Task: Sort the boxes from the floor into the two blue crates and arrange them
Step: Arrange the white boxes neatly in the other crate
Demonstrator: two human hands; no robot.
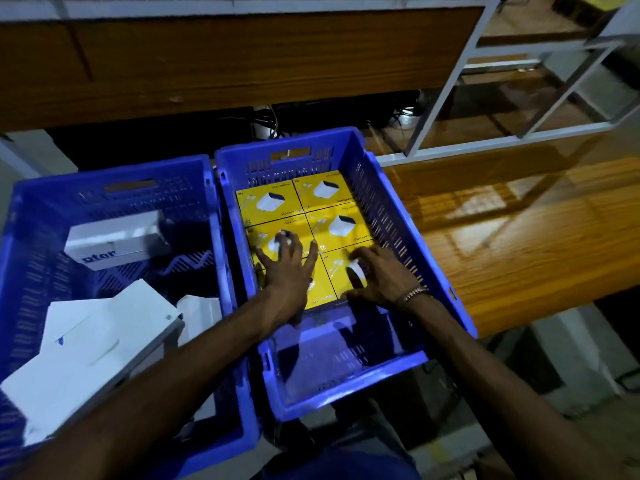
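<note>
Inside the right-hand blue slatted plastic crate [391,209], both hands press flat on a grid of yellow cardboard boxes [332,223]: left hand [287,268] and right hand [377,275], fingers spread wide. White cardboard boxes [104,334] lie jumbled in the left blue crate [31,237].

Both hands press flat on yellow boxes [332,202] in the right blue crate [388,202]: left hand [287,268], right hand [377,275]. White boxes [104,327] fill the left crate [31,216].
</note>
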